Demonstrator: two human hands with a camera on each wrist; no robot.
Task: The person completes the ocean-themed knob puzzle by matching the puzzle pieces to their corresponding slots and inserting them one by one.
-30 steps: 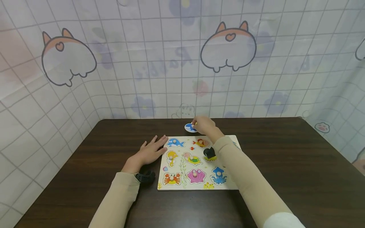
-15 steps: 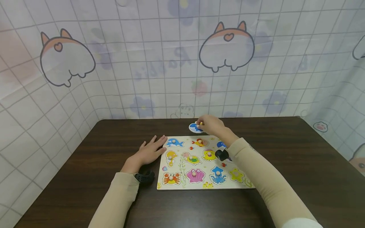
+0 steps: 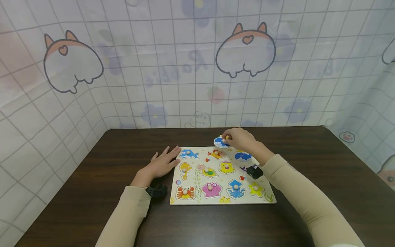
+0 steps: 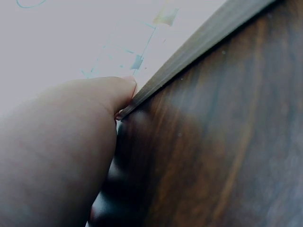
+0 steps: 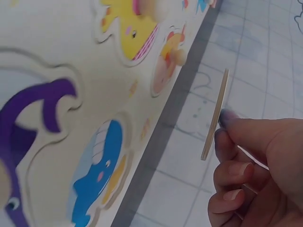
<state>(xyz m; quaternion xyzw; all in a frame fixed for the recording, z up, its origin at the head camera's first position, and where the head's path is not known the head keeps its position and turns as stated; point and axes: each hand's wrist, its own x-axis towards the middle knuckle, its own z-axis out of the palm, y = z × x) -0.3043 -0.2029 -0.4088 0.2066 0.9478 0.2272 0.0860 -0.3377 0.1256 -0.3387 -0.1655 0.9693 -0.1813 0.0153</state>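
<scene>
A blue whale puzzle piece (image 3: 220, 142) hangs just past the back edge of the wooden peg puzzle board (image 3: 197, 202). My right hand (image 3: 241, 140) pinches it by its small knob, and the right wrist view shows the thin piece (image 5: 216, 118) edge-on, apart from the board. On the board's back right, a printed whale recess (image 3: 243, 156) lies without a piece in it. With fingers spread and straight, my left hand (image 3: 162, 165) rests at the board's left edge. Its thumb (image 4: 120, 90) touches that edge in the left wrist view.
Several knobbed pieces sit in the board, among them a crab (image 3: 186, 193), a turtle (image 3: 208, 172), an octopus (image 3: 226, 167) and a starfish (image 3: 256, 189). The dark wooden table (image 3: 108, 171) reaches back to a tile-patterned cloth wall (image 3: 172, 92).
The right hand has moved to the right and slightly nearer with the whale piece, uncovering the board's right side. The left hand has stayed put.
</scene>
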